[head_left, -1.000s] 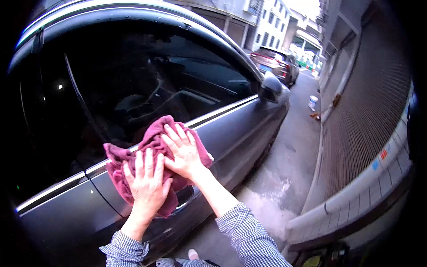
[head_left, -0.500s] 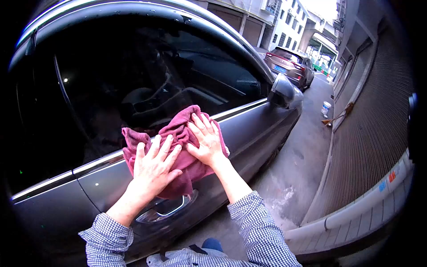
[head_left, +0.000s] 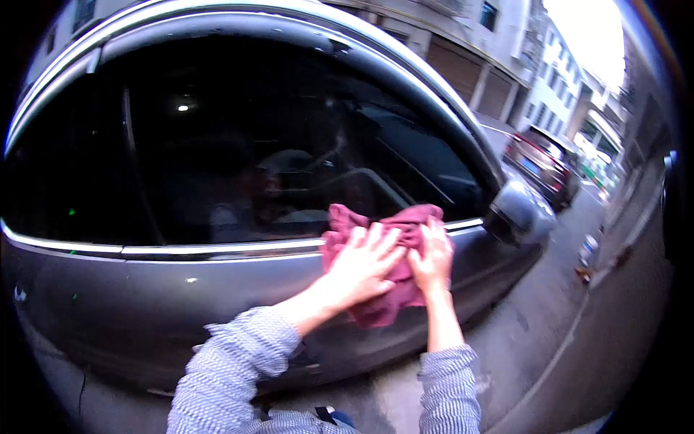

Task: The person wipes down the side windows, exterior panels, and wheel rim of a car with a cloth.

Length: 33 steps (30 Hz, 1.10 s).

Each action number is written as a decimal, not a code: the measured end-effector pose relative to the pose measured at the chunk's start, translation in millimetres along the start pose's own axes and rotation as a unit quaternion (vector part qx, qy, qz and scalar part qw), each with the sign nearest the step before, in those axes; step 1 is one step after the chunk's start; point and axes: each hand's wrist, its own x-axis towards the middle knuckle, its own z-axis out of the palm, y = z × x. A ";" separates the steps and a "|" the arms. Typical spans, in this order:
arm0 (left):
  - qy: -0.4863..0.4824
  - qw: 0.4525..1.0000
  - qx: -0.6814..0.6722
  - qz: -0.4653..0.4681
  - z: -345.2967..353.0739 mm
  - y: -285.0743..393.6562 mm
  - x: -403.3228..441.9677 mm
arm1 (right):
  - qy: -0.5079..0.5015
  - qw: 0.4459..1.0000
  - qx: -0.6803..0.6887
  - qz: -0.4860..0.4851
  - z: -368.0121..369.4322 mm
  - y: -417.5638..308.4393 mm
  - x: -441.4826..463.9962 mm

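Observation:
A crumpled dark pink cloth (head_left: 387,307) lies against the grey car door (head_left: 217,289), its upper part overlapping the chrome strip and the bottom of the dark window (head_left: 238,152). My left hand (head_left: 365,266) rests flat on the cloth's left half with its fingers spread. On the right half, my right hand (head_left: 432,260) presses with its fingers stretched upward and closer together. Both hands are slightly blurred. The side mirror (head_left: 512,213) sticks out just to the right of the cloth.
Another car (head_left: 538,163) is parked farther ahead. A narrow strip of pavement (head_left: 506,340) runs along the right, beside a wall (head_left: 622,318). A pale container (head_left: 589,247) stands near that wall. Buildings (head_left: 477,72) line the far side.
Both hands and the cloth have slid forward along the door, closer to the side mirror. My view has turned left, so the scene sits farther right.

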 end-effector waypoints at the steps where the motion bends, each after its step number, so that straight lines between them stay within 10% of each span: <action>1: 0.015 1.000 -0.012 0.005 8.6 2.6 4.7 | 0.002 1.000 0.010 0.010 4.9 8.0 -4.3; 8: 0.077 0.991 0.031 0.102 98.9 -8.7 42.3 | -0.059 0.989 -0.002 0.137 51.3 52.5 -42.5; 18: 0.103 0.962 0.207 0.143 26.7 -74.2 58.7 | 0.039 0.981 -0.045 0.183 82.4 24.9 21.5; 33: 0.286 0.902 0.319 -0.058 -219.8 -281.4 -102.3 | 0.156 0.986 -0.058 -0.034 96.6 -329.5 234.7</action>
